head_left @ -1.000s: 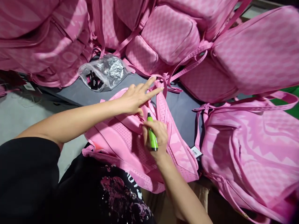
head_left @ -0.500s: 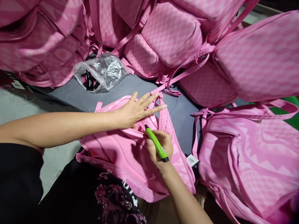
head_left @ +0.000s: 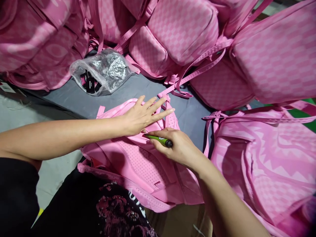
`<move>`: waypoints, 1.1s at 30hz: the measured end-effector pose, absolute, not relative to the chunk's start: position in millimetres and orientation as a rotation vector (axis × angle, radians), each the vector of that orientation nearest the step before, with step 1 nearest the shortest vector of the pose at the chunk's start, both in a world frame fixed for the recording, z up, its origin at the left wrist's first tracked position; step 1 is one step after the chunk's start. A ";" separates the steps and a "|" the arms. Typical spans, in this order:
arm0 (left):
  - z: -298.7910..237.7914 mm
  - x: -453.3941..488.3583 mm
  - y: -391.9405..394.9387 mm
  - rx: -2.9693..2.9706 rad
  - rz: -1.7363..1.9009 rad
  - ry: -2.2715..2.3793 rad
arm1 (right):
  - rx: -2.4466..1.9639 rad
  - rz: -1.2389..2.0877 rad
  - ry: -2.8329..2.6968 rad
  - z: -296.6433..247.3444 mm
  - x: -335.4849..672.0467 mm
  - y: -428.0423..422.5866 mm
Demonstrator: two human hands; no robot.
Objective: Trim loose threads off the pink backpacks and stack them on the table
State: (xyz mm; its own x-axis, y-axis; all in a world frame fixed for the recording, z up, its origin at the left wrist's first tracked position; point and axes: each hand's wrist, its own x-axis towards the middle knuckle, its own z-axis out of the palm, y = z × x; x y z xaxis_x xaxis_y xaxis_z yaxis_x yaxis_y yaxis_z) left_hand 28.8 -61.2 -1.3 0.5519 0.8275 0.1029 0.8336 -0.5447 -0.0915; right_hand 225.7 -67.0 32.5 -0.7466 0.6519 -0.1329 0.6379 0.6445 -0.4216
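Observation:
A pink backpack (head_left: 145, 164) lies in front of me with its perforated back panel facing up. Across its upper part my left hand (head_left: 142, 118) rests flat, fingers spread over the fabric. My right hand (head_left: 176, 144) is closed around a green marker (head_left: 160, 140) with a black end. The marker lies nearly level, its tip pointing left, close to the left hand's thumb and the backpack. Whether the tip touches the fabric I cannot tell.
A clear plastic bag (head_left: 105, 74) with black tags inside lies on the grey table (head_left: 81, 103). Several pink backpacks stand along the back, including a checkered one (head_left: 184, 29). Another pink backpack (head_left: 266, 161) sits close on the right, its straps reaching toward the middle.
My right hand has turned and the marker has swung from steeply slanted to nearly level, its tip now further left. My left hand stays spread on the backpack. The view has shifted slightly.

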 end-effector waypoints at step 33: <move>3.1 23.0 -55.7 -2.606 -0.110 -1.763 | -1.031 0.420 -2.803 20.5 228.7 -83.3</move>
State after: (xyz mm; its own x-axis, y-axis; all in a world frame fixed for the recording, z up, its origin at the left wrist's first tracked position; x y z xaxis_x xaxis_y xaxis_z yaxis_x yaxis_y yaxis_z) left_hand 23.0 -55.7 3.1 0.3702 0.9274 0.0543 0.9269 -0.3727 0.0443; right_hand 228.7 -83.3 20.5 -0.7594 0.6503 0.0216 0.6155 0.7287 -0.3004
